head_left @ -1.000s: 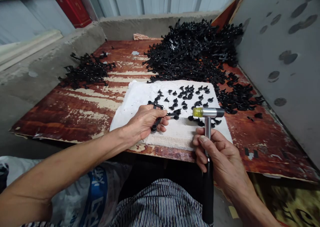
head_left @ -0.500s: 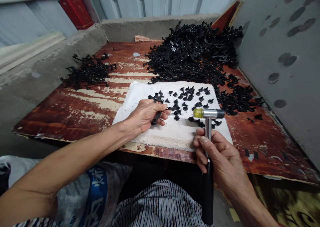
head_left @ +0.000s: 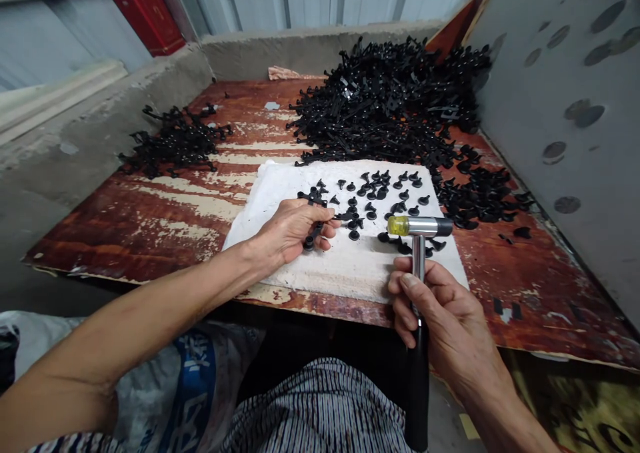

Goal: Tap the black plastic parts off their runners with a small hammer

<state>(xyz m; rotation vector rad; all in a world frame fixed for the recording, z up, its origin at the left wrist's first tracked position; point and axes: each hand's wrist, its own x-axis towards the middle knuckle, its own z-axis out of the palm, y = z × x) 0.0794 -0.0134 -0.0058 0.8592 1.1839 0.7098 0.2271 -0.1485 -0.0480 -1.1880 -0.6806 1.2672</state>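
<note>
Now, left hand (head_left: pixel 290 232): closed on a black part (head_left: pixel 312 236), nudged slightly away over the white pad (head_left: pixel 345 270) at the bench's (head_left: pixel 165 220) near edge.
Right hand (head_left: pixel 443 316): gripping the hammer (head_left: pixel 419 226), head unmoved above the pad.

White lettering on the blue-printed bag (head_left: pixel 194 383) is too blurred to read.

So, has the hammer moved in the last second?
No. The hammer has its head over the same near-right patch of the white pad, gripped in the right hand.
</note>
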